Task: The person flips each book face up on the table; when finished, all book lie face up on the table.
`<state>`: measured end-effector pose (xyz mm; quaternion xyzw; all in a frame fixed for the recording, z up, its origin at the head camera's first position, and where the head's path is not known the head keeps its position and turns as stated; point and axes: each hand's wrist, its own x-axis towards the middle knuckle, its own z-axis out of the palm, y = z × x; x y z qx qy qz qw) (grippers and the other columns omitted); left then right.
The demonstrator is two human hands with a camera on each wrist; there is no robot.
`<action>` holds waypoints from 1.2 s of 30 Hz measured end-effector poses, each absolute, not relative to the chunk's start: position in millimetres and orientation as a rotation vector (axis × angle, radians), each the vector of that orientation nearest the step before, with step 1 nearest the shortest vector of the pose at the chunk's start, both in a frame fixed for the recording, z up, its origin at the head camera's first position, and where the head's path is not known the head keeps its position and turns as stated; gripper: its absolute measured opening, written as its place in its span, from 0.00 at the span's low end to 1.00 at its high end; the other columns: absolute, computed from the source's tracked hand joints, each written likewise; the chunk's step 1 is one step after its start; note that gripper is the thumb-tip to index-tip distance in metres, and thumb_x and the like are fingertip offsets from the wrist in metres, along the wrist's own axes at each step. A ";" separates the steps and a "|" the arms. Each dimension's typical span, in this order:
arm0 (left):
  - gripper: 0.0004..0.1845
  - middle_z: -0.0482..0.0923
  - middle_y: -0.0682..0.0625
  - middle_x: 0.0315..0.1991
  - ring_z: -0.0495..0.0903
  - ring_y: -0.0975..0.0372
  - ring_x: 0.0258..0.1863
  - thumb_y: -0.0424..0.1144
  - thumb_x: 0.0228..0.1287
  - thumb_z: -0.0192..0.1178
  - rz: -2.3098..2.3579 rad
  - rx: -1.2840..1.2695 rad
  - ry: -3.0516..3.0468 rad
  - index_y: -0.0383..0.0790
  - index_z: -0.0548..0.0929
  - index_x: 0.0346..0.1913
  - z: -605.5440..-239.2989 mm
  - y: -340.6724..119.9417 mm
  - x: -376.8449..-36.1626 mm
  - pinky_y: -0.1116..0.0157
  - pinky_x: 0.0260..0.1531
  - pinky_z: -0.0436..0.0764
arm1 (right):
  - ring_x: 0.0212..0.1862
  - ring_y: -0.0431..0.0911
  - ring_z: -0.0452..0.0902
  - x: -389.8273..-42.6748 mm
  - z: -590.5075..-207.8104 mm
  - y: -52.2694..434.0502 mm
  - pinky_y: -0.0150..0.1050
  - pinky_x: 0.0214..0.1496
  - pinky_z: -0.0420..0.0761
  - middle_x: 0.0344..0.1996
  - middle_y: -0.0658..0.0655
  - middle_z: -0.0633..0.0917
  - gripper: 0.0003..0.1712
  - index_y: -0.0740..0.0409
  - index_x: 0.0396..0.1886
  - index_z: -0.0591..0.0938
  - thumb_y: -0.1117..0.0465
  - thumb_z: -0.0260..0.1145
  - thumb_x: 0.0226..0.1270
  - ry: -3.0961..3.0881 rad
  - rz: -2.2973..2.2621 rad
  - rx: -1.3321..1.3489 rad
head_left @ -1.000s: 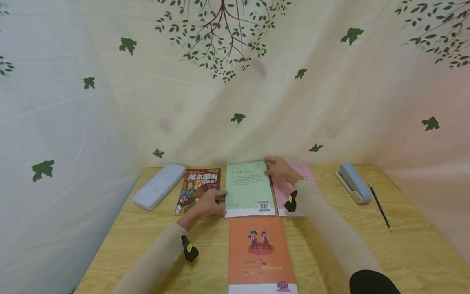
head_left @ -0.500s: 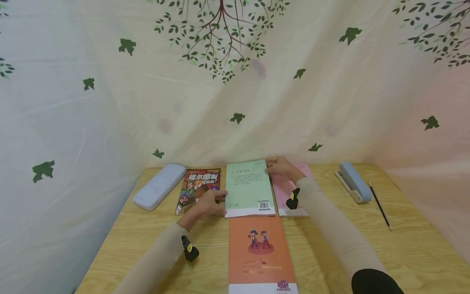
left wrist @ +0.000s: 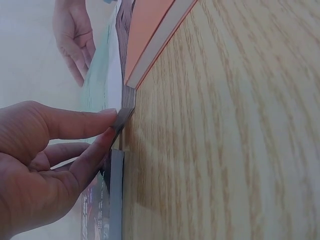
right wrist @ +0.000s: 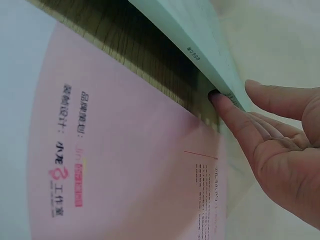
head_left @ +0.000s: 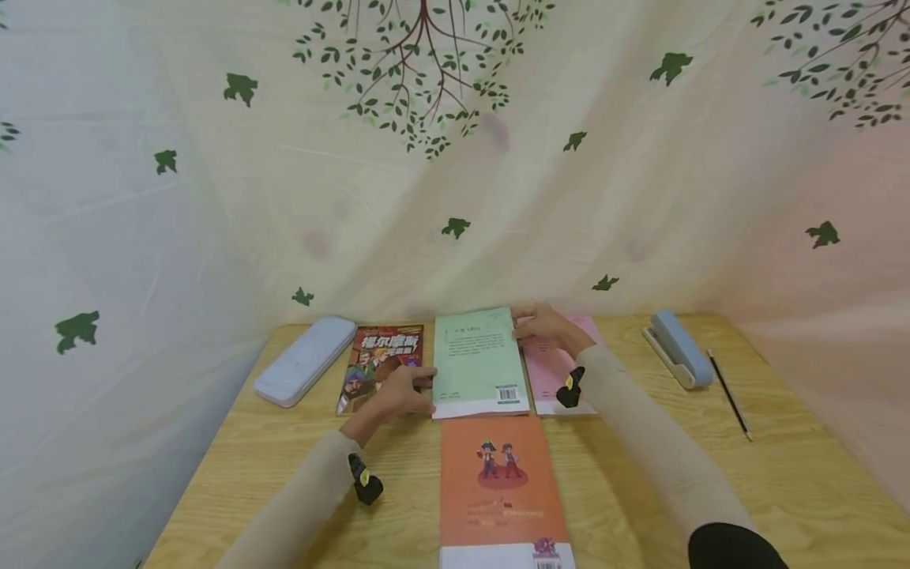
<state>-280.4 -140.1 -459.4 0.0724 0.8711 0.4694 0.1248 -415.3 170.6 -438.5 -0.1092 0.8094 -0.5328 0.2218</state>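
Observation:
A green book (head_left: 479, 359) lies back cover up between my two hands, its right side raised off the table with shadow beneath. My left hand (head_left: 401, 393) pinches its near left edge between thumb and finger; in the left wrist view the thumb (left wrist: 82, 122) presses the pages' corner. My right hand (head_left: 547, 328) holds the far right corner, with a fingertip under the spine in the right wrist view and the thumb (right wrist: 280, 100) by the cover. An orange book (head_left: 501, 490) lies just in front. A pink book (head_left: 550, 371) is partly hidden under my right arm.
Left of the green book lies a comic-style book (head_left: 370, 363), then a pale blue case (head_left: 306, 359). A blue stapler (head_left: 678, 348) and a pencil (head_left: 728, 395) are at the right of the wooden table (head_left: 640, 490). A printed curtain (head_left: 355, 197) hangs behind.
The green book's far right corner has risen slightly with my right hand. My left hand stays at its edge. The whole head view has shifted a little.

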 end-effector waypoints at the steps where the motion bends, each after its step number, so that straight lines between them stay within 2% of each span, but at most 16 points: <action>1: 0.40 0.81 0.35 0.62 0.80 0.47 0.62 0.22 0.48 0.75 1.376 0.210 2.528 0.29 0.75 0.69 -459.0 -140.2 -280.4 0.66 0.47 0.85 | 0.49 0.47 0.85 -414.8 -438.5 171.2 0.52 0.65 0.82 0.66 0.74 0.76 0.33 0.69 0.74 0.67 0.72 0.64 0.71 2.231 -1.478 -0.311; 7: 0.41 0.79 0.33 0.63 0.78 0.46 0.64 0.21 0.49 0.73 1.424 0.195 2.466 0.29 0.73 0.70 -460.6 -142.8 -283.6 0.70 0.41 0.83 | 0.52 0.48 0.84 -409.4 -435.7 173.0 0.56 0.69 0.77 0.67 0.73 0.76 0.33 0.67 0.75 0.68 0.72 0.63 0.72 2.183 -1.524 -0.303; 14: 0.43 0.78 0.34 0.64 0.78 0.48 0.63 0.18 0.46 0.72 1.424 0.166 2.447 0.29 0.72 0.71 -457.1 -140.8 -285.2 0.72 0.37 0.79 | 0.46 0.42 0.84 -405.6 -432.6 173.0 0.59 0.70 0.75 0.68 0.74 0.74 0.35 0.68 0.75 0.65 0.72 0.63 0.71 2.158 -1.577 -0.320; 22: 0.44 0.78 0.34 0.64 0.78 0.48 0.62 0.18 0.45 0.72 1.439 0.180 2.424 0.29 0.71 0.72 -459.2 -137.7 -286.4 0.70 0.41 0.81 | 0.58 0.50 0.81 -397.9 -428.2 174.5 0.60 0.74 0.70 0.70 0.70 0.73 0.36 0.64 0.78 0.64 0.71 0.62 0.72 2.109 -1.627 -0.306; 29: 0.45 0.78 0.35 0.64 0.79 0.47 0.62 0.18 0.45 0.74 1.434 0.151 2.424 0.31 0.72 0.71 -461.2 -136.1 -290.1 0.68 0.43 0.84 | 0.61 0.52 0.80 -396.4 -429.2 173.8 0.60 0.75 0.70 0.70 0.68 0.75 0.35 0.63 0.77 0.66 0.71 0.63 0.72 2.111 -1.647 -0.312; 36: 0.44 0.79 0.36 0.62 0.79 0.49 0.59 0.19 0.46 0.74 1.420 0.140 2.406 0.32 0.72 0.72 -458.9 -136.5 -295.9 0.69 0.39 0.83 | 0.64 0.54 0.79 -397.2 -428.9 175.0 0.59 0.74 0.70 0.69 0.68 0.76 0.35 0.64 0.76 0.66 0.72 0.63 0.72 2.122 -1.681 -0.337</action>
